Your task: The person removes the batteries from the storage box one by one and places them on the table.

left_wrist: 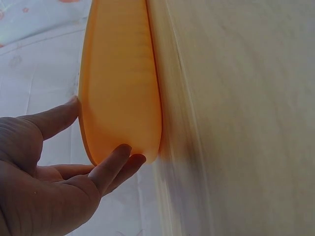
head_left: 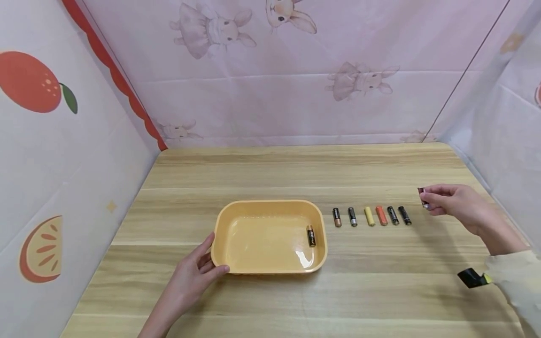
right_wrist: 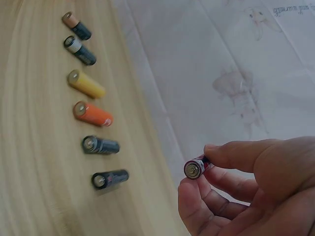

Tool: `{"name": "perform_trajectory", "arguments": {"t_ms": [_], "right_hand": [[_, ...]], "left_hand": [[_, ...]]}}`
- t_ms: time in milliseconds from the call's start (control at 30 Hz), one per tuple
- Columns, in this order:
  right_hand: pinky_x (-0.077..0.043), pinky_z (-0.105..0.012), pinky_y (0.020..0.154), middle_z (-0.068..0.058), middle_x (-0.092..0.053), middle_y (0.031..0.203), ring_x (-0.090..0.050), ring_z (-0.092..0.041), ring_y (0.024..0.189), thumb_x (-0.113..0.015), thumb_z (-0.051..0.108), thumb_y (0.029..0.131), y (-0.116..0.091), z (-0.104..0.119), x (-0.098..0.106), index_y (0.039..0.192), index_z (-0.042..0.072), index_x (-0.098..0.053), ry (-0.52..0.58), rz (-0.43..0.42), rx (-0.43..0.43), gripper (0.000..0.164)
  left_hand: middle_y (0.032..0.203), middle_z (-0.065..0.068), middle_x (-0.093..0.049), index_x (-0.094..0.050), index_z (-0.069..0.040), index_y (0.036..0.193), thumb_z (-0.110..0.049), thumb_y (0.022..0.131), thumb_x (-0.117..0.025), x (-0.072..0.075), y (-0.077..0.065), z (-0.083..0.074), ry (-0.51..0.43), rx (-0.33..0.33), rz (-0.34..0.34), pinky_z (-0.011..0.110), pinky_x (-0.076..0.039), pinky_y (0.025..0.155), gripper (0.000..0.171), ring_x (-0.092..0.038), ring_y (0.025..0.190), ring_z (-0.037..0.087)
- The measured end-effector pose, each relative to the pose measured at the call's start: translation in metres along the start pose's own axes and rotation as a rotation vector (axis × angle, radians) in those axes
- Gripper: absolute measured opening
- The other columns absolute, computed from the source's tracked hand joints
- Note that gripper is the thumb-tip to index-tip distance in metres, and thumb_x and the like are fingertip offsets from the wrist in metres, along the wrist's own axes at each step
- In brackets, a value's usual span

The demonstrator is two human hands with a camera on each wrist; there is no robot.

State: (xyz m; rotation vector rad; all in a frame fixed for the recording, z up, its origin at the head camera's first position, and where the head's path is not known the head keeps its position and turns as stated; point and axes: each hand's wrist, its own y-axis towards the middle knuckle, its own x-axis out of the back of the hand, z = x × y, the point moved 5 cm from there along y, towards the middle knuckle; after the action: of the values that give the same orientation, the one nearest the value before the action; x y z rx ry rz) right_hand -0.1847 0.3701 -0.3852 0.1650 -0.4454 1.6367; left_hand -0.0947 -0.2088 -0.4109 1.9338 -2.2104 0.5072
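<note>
My right hand [head_left: 460, 206] pinches a dark red and white battery [right_wrist: 195, 168] between thumb and fingers, held above the right side of the table. My left hand [head_left: 190, 277] grips the left end of a yellow plastic tray [head_left: 270, 271], thumb at the rim and fingers against the outer wall in the left wrist view. One black and copper battery [head_left: 311, 236] lies inside the tray near its right wall. Right of the tray runs a row of batteries, among them a yellow battery [head_left: 369, 216], an orange battery [head_left: 382, 215] and a black battery [head_left: 404, 215].
Under everything is a wooden table [head_left: 274, 173] with a light grain. Printed cloth walls [head_left: 274, 108] stand at its back and sides. A small black object [head_left: 472, 278] sticks out beside the right sleeve [head_left: 515, 281].
</note>
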Motion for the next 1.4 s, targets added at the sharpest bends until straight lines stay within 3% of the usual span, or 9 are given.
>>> {"name": "perform_trajectory", "arguments": {"t_ms": [133, 267, 533, 1100, 1400], "right_hand": [[-0.063, -0.024, 0.070, 0.009, -0.071, 0.088, -0.068, -0.008, 0.076, -0.061, 0.013, 0.106, 0.003, -0.013, -0.002, 0.108, 0.009, -0.072, -0.055, 0.011, -0.050, 0.011], [-0.062, -0.025, 0.069, 0.008, -0.071, 0.089, -0.066, -0.008, 0.077, -0.061, 0.017, 0.107, 0.003, -0.021, -0.005, 0.123, -0.012, -0.063, -0.149, 0.017, -0.064, 0.034], [-0.061, -0.025, 0.062, 0.002, -0.068, 0.083, -0.062, -0.006, 0.070, -0.063, 0.011, 0.104, 0.004, -0.037, -0.011, 0.120, -0.021, -0.062, -0.231, -0.002, -0.064, 0.036], [-0.056, -0.027, 0.053, -0.001, -0.069, 0.076, -0.059, -0.012, 0.063, -0.072, 0.019, 0.099, 0.006, -0.038, -0.019, 0.108, -0.015, -0.069, -0.468, -0.098, -0.043, 0.035], [-0.052, -0.026, 0.052, 0.000, -0.068, 0.074, -0.058, -0.012, 0.064, -0.071, 0.024, 0.099, 0.007, -0.039, -0.019, 0.106, -0.011, -0.071, -0.519, -0.121, -0.036, 0.036]], "left_hand": [[0.147, 0.033, -0.049, -0.028, 0.004, 0.160, 0.002, 0.089, -0.079, -0.001, -0.001, 0.000, -0.017, -0.002, 0.001, 0.028, -0.060, 0.092, 0.087, -0.061, 0.127, 0.038], [0.145, 0.033, -0.051, -0.028, 0.003, 0.160, 0.002, 0.089, -0.079, 0.000, -0.002, 0.000, -0.035, -0.001, -0.002, 0.028, -0.059, 0.093, 0.087, -0.061, 0.126, 0.038], [0.147, 0.033, -0.049, -0.029, 0.004, 0.159, 0.003, 0.089, -0.079, -0.001, -0.003, 0.000, -0.036, -0.003, -0.007, 0.027, -0.059, 0.093, 0.087, -0.060, 0.127, 0.039], [0.148, 0.033, -0.048, -0.029, 0.003, 0.160, 0.003, 0.089, -0.079, 0.000, -0.003, -0.001, -0.033, 0.004, -0.008, 0.028, -0.059, 0.093, 0.087, -0.060, 0.127, 0.039], [0.148, 0.033, -0.048, -0.029, 0.004, 0.160, 0.002, 0.089, -0.079, 0.000, -0.003, -0.001, -0.026, -0.003, -0.003, 0.028, -0.059, 0.093, 0.087, -0.060, 0.127, 0.039]]}}
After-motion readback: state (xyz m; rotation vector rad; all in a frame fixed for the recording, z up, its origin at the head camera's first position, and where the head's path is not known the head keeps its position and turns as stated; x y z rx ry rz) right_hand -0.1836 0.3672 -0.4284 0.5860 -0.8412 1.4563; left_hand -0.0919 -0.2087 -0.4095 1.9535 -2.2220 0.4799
